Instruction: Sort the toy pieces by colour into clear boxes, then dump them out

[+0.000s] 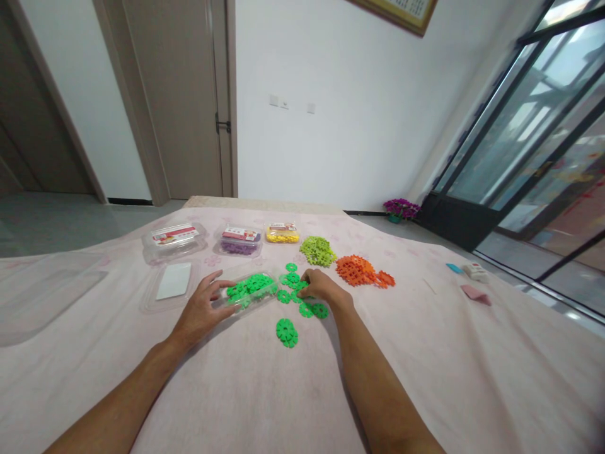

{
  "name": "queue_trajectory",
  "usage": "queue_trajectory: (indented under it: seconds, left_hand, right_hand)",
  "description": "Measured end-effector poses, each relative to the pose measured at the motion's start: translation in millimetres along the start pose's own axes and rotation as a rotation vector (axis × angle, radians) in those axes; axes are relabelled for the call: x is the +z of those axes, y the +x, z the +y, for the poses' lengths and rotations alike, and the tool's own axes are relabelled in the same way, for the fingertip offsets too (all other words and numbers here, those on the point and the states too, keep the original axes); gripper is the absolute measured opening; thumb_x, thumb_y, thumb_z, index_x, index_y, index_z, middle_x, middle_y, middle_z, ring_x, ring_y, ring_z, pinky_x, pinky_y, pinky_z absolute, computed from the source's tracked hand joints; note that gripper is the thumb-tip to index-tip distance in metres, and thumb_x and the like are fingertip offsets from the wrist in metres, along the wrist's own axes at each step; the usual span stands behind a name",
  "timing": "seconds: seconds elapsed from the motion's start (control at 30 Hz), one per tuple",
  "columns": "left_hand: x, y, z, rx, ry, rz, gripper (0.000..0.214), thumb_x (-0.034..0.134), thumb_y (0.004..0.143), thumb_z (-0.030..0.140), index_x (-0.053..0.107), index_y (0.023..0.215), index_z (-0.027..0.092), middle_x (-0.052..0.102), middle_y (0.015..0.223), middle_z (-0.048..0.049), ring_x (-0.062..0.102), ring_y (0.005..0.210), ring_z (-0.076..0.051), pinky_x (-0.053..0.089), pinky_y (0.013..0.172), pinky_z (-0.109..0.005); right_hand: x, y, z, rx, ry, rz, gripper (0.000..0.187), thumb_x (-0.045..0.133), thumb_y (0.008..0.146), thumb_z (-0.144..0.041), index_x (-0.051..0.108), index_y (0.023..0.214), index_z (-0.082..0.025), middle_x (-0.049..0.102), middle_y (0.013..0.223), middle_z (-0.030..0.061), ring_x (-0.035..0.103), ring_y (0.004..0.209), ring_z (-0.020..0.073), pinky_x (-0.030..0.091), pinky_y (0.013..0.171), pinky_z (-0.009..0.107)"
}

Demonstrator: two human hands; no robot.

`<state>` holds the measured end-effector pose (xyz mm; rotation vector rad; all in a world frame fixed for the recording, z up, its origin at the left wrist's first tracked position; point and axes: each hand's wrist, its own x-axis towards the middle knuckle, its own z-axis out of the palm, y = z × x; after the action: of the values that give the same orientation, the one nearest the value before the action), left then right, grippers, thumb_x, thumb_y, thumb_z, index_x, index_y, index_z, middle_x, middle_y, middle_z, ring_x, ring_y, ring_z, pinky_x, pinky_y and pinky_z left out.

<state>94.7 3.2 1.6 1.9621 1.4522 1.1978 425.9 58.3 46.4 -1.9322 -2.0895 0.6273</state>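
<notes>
My left hand (204,305) grips the near-left end of a clear plastic box (258,306), thumb on the near side and fingers on the far side. Green interlocking plastic discs (250,287) with notched rims lie heaped in that box. Just right of it, my right hand (322,287) is over loose green discs (284,296), its fingers curled down and pinched together on a green disc. The fingertips partly hide the disc. Several more discs lie around this hand. A small overlapping group of green discs (286,332) rests nearer to me.
Behind are lidded boxes: an apparently clear one (174,239), purple pieces (240,241), yellow pieces (282,233). Lime pieces (318,251) and orange pieces (355,270) are piled right. A lid with a white card (174,281) lies left; small items, including a pink piece (476,294), lie far right.
</notes>
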Motion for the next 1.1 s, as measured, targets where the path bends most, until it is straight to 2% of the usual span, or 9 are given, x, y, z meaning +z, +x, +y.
queue_trajectory:
  seconds: [0.27,0.4,0.47,0.53,0.67,0.77,0.9,0.97,1.1]
  left_hand:
    - [-1.0,-0.5,3.7,-0.009,0.014,-0.003,0.042,0.075,0.074,0.043,0.068,0.112,0.025,0.040,0.149,-0.0122,0.048,0.134,-0.030,0.052,0.101,-0.049]
    - [-0.8,-0.5,3.5,0.005,0.018,0.003,0.042,0.075,0.074,0.044,0.068,0.111,0.026,0.041,0.149,-0.0112,0.049,0.133,-0.030,0.052,0.101,-0.048]
    - [-0.7,-0.6,3.9,0.012,0.020,0.007,0.042,0.075,0.074,0.045,0.068,0.112,0.026,0.042,0.149,-0.0109,0.049,0.133,-0.031,0.052,0.100,-0.048]
    - [-0.6,-0.6,4.3,0.015,0.022,0.007,0.042,0.074,0.075,0.045,0.068,0.112,0.026,0.042,0.149,-0.0109,0.049,0.133,-0.031,0.053,0.100,-0.049]
    - [-0.3,-0.3,3.1,0.026,0.034,-0.007,0.043,0.074,0.076,0.045,0.066,0.114,0.026,0.039,0.150,-0.0111,0.047,0.134,-0.031,0.052,0.100,-0.048]
    - [-0.1,-0.4,1.5,0.043,0.046,-0.017,0.045,0.073,0.076,0.044,0.064,0.117,0.027,0.037,0.151,-0.0107,0.045,0.136,-0.031,0.052,0.100,-0.046]
    - [0.2,-2.1,3.5,0.084,0.081,-0.013,0.049,0.073,0.077,0.042,0.061,0.122,0.028,0.036,0.152,-0.0102,0.044,0.137,-0.030,0.054,0.097,-0.044]
    - [0.4,-3.0,5.1,0.108,0.087,-0.004,0.051,0.073,0.077,0.043,0.060,0.124,0.028,0.036,0.152,-0.0101,0.044,0.137,-0.029,0.055,0.095,-0.042]
    - [0.9,-2.7,4.3,0.102,0.072,0.012,0.057,0.074,0.075,0.044,0.057,0.127,0.027,0.039,0.151,-0.0105,0.047,0.135,-0.029,0.054,0.095,-0.041]
  right_hand:
    - [3.4,1.3,-3.1,0.053,0.156,-0.009,0.045,0.083,0.056,-0.021,0.063,0.097,-0.019,0.067,0.089,0.0026,0.061,0.079,0.0183,0.041,0.061,0.024]
    - [4.5,2.6,-2.5,0.035,0.243,-0.065,0.021,0.075,0.062,-0.018,0.064,0.079,-0.017,0.061,0.067,-0.0023,0.054,0.060,0.0128,0.035,0.054,0.023]
    - [3.5,4.6,-2.7,-0.022,0.251,-0.020,0.013,0.071,0.062,-0.017,0.062,0.071,-0.017,0.056,0.060,-0.0042,0.050,0.056,0.0110,0.032,0.052,0.022]
    - [1.6,7.4,-5.4,-0.076,0.292,0.085,0.010,0.069,0.063,-0.019,0.062,0.069,-0.016,0.054,0.058,-0.0050,0.048,0.056,0.0104,0.031,0.052,0.022]
    - [-0.9,10.1,-24.2,-0.175,0.468,0.321,0.014,0.067,0.069,-0.028,0.064,0.075,-0.016,0.056,0.064,-0.0032,0.051,0.062,0.0121,0.035,0.056,0.022]
    - [4.0,5.7,-48.5,-0.229,0.519,0.402,0.019,0.067,0.072,-0.032,0.066,0.082,-0.016,0.060,0.070,-0.0014,0.053,0.066,0.0132,0.039,0.058,0.023]
    - [20.5,-3.8,-80.7,-0.301,0.505,0.326,0.016,0.068,0.077,-0.029,0.069,0.087,-0.017,0.066,0.078,-0.0002,0.058,0.072,0.0136,0.045,0.066,0.023]
    - [27.3,-7.0,-90.9,-0.342,0.481,0.288,0.020,0.070,0.078,-0.026,0.070,0.096,-0.018,0.069,0.089,0.0017,0.062,0.081,0.0145,0.048,0.074,0.025]
    - [19.0,-10.9,-91.0,-0.401,0.439,0.307,0.033,0.068,0.084,-0.027,0.067,0.116,-0.019,0.067,0.114,0.0067,0.063,0.101,0.0165,0.050,0.088,0.028]
